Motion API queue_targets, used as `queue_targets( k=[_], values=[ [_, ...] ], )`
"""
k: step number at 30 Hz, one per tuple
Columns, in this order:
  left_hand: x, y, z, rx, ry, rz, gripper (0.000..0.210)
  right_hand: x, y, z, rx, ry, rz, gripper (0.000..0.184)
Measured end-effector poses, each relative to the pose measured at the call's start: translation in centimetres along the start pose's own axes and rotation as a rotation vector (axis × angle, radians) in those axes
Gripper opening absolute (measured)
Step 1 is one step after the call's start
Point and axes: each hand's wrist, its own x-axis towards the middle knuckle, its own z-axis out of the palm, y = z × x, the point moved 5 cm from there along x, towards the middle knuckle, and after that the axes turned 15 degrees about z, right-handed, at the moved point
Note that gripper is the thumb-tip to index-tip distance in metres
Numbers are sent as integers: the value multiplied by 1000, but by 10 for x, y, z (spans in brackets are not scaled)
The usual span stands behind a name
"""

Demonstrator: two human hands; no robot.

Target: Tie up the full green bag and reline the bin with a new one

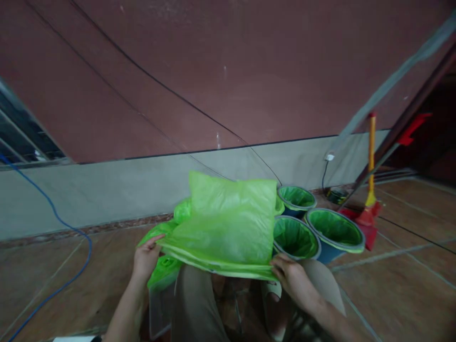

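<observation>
A light green plastic bag [228,223] is stretched wide above my knees, its folded edge towards me and its far part raised. My left hand [146,259] pinches the left corner of that edge. At the right corner, my right hand [287,270] grips the same edge with closed fingers. More green bags [164,270] lie bunched beside my left knee, over a clear plastic box [158,308]. To the right stand several blue bins lined with green bags, among them a near bin [297,237] and a right bin [335,230].
A red broom with a yellow handle [371,156] leans right of the bins, by a red dustpan [351,216]. Along the left floor runs a blue hose or cable [87,256]. A wall [142,187] rises ahead, with a thin black cable [171,90] hanging across it.
</observation>
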Motion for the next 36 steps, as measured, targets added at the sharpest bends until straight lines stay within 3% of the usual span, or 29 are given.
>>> queue_targets(
  k=[3, 8, 12, 17, 19, 21, 25, 27, 30, 33, 35, 36],
  values=[
    [12, -6, 1, -99, 34, -51, 48, -8, -3, 4, 69, 38, 45, 20],
    [26, 14, -4, -181, -18, -169, 37, -20, -31, -6, 117, -15, 32, 22],
    [19, 12, -14, -327, -23, -313, 27, -42, -54, 6, 157, -217, 34, 24],
    [11, -12, -20, -476, 81, -425, 10, -68, -87, 44, 163, -521, 76, 23],
    [-1, -23, -17, -517, 131, -471, 1, -73, -98, 63, 183, -597, 80, 23],
    [-23, -33, -9, -539, 154, -556, 11, -75, -109, 81, 207, -643, 85, 25],
    [-92, -38, 15, -605, -22, -758, 46, -79, -128, 110, 233, -685, 80, 26],
    [-120, -31, 22, -654, -84, -767, 49, -83, -140, 120, 248, -718, 72, 26],
    [-142, -20, 24, -639, -68, -691, 38, -89, -160, 125, 289, -796, 13, 23],
    [-148, -12, 24, -584, -34, -643, 40, -80, -175, 118, 354, -846, -89, 19],
    [-148, -9, 25, -587, -27, -631, 38, -51, -170, 110, 381, -738, -88, 21],
    [-149, -8, 25, -592, -25, -632, 38, -28, -160, 105, 378, -623, -58, 24]
  ],
)
